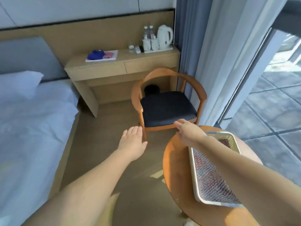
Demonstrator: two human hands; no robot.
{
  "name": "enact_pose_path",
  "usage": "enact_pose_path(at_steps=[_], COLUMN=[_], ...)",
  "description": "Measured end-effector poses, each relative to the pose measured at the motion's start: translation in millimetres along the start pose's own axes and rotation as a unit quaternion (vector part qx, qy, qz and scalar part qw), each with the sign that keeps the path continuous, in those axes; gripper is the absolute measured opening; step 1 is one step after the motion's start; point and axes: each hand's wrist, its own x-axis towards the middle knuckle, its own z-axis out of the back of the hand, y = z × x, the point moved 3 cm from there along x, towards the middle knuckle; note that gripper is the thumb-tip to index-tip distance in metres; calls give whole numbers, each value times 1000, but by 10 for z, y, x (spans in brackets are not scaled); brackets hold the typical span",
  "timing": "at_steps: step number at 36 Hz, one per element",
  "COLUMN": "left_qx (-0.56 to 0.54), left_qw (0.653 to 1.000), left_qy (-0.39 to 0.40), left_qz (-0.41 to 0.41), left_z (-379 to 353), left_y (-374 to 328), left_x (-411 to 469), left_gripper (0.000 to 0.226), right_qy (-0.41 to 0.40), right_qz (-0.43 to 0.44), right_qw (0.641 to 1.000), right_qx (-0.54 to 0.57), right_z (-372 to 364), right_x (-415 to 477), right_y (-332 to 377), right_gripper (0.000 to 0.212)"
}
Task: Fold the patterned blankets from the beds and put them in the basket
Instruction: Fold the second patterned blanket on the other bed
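Observation:
A white slotted basket (193,162) lies on a round wooden table (175,160) at the lower right, with a folded patterned blanket (210,175) in reds and blues inside it. My right hand (187,131) reaches out past the basket's far end, fingers apart, holding nothing; its forearm crosses over the basket. My left hand (132,144) hovers flat over the floor in the middle, palm down and empty. The bed (29,128) on the left shows only white sheets and a pillow (19,82).
A wooden armchair (166,105) with a dark seat stands just beyond my hands. Behind it is a desk (122,64) with a kettle (165,36), bottles and a purple item. Curtains (211,54) and a glass door line the right side.

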Motion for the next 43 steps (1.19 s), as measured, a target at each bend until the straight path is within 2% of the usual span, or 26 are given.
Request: enact_pose_path(at_steps=[7, 11, 15, 20, 25, 32, 34, 38, 43], left_qx=[2, 9, 8, -16, -47, -46, -37, -39, -53], left_qw=[993, 982, 960, 923, 865, 782, 761, 723, 693], left_qy=[-74, -92, -109, -124, -132, -107, -101, -93, -95], left_qz=[93, 166, 259, 364, 482, 612, 640, 684, 713], left_z=[343, 492, 574, 562, 398, 155, 103, -26, -202], left_y=[1493, 2281, 2942, 3460, 3631, 3352, 3233, 2957, 2734], left_x=[-818, -1381, -2009, -2877, -3848, -5167, -5505, -6091, -6703], left_gripper=[57, 62, 58, 62, 68, 63, 59, 64, 62], right_qy=[-33, -23, 0, 18, 39, 104, 117, 127, 129], right_qz=[119, 187, 266, 370, 475, 600, 628, 676, 707], right_qw=[992, 982, 964, 929, 878, 792, 768, 724, 693], right_qx=[9, -13, -17, -28, -47, -46, -44, -47, -64], right_z=[30, -84, -170, -259, -438, -797, -916, -1130, -1297], right_x=[257, 345, 336, 212, 9, -660, -925, -1432, -1927], right_y=[1728, 2704, 3603, 4544, 5324, 6254, 6415, 6627, 6889], right_gripper=[28, 37, 52, 52, 47, 56, 56, 54, 54])
